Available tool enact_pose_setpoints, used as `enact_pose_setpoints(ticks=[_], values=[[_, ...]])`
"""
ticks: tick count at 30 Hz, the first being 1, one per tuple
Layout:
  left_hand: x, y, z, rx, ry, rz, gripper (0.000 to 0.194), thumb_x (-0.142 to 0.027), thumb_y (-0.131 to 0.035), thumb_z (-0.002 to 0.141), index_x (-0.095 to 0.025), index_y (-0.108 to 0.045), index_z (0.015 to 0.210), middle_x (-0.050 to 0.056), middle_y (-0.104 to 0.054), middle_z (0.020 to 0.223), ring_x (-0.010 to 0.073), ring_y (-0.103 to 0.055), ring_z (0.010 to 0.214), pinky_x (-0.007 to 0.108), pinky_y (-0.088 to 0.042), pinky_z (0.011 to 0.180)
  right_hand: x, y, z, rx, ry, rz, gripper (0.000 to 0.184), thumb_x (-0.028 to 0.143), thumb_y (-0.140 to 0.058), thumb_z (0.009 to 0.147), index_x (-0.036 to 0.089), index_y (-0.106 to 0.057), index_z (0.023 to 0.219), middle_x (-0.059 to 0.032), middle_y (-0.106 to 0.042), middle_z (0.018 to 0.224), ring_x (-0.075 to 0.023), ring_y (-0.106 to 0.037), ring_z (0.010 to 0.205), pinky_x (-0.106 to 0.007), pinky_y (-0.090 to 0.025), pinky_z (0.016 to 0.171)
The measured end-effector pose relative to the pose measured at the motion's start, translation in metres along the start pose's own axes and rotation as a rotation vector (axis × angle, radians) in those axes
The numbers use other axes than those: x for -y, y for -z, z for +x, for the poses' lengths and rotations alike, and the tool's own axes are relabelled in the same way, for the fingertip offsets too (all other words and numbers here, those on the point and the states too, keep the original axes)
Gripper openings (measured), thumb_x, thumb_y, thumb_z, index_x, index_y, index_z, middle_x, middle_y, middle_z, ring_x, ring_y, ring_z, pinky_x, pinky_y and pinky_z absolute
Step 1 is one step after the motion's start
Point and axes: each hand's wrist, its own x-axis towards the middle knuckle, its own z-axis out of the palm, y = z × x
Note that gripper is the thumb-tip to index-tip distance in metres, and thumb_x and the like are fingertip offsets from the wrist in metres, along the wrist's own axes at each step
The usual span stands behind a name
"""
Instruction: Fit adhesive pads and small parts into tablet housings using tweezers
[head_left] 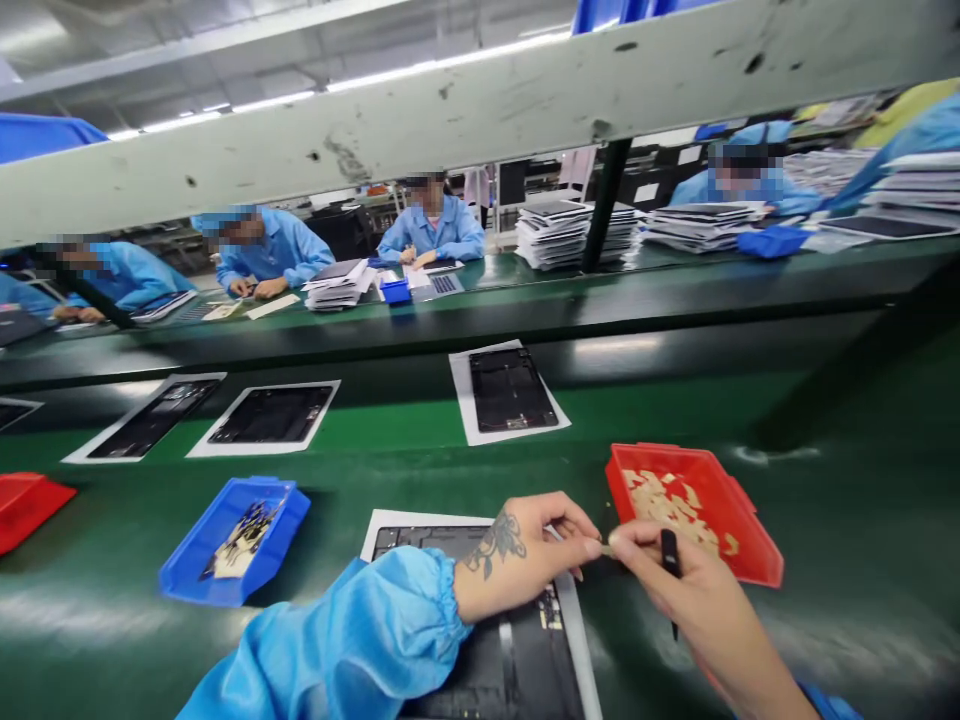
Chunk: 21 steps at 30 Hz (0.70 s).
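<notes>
Grip: both hands are closed and meet above the work. The left hand [525, 548], tattooed at the wrist, pinches thumb to forefinger on a small gold-toned piece [604, 549]. The right hand [679, 585] reaches that piece from the other side while clamping a black-handled tool [670, 553] in the palm, tip pointing down. Which hand bears the piece cannot be told at this size.

Layout, from left to right: a red parts tray [28, 512] sits at the left edge of the green workbench [97, 650]. Next, a blue parts tray [196, 560] holds small dark and gold parts. Farther out, dark tablet housings [270, 413] lie on white sheets, which appear to keep them off the green surface.

A further tablet housing [427, 543] lies on its own white sheet directly beneath the hands, partly covered by the blue sleeve [330, 640] of the left arm; this position seems to keep the work centred between both hands. To its right, a second red tray [761, 560] stands angled toward the right hand and holds gold-toned flakes [667, 505], probably to shorten the reach.

Beyond a grey crossbar [480, 120], co-workers in blue smocks [433, 230] sit at another bench, with stacked tablets [551, 235] to their right.
</notes>
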Motion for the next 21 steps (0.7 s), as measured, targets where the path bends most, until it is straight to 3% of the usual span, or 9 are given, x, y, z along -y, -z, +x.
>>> enact_pose_setpoints(ticks=[9, 13, 21], values=[[0.008, -0.023, 0.047, 0.026, 0.008, -0.219, 0.027, -0.029, -0.076, 0.070, -0.010, -0.059, 0.078, 0.001, -0.060, 0.065, 0.0089, -0.056, 0.058, 0.022, -0.047, 0.061, -0.018, 0.027, 0.015, -0.116, -0.048, 0.098, 0.027, 0.045, -0.068, 0.077, 0.019, -0.067, 0.080, -0.0022, -0.062, 0.070, -0.0146, -0.054, 0.061, -0.026, -0.047, 0.058], [0.005, -0.036, 0.056, 0.085, 0.026, -0.242, 0.026, -0.027, -0.076, 0.070, -0.011, -0.058, 0.076, 0.001, -0.061, 0.065, 0.0088, -0.057, 0.059, 0.020, -0.046, 0.061, -0.024, 0.031, 0.017, -0.183, 0.064, 0.106, 0.019, 0.038, -0.066, 0.080, 0.018, -0.065, 0.080, -0.0026, -0.062, 0.076, -0.0160, -0.057, 0.070, -0.027, -0.047, 0.067], [0.011, -0.040, 0.062, 0.052, -0.002, -0.157, 0.026, -0.034, -0.073, 0.074, -0.012, -0.058, 0.076, 0.000, -0.060, 0.066, 0.0093, -0.058, 0.062, 0.021, -0.047, 0.064, -0.017, 0.033, 0.014, -0.222, 0.101, 0.119, 0.015, 0.032, -0.063, 0.084, 0.019, -0.063, 0.078, 0.0017, -0.057, 0.067, -0.0119, -0.052, 0.061, -0.024, -0.043, 0.061]])
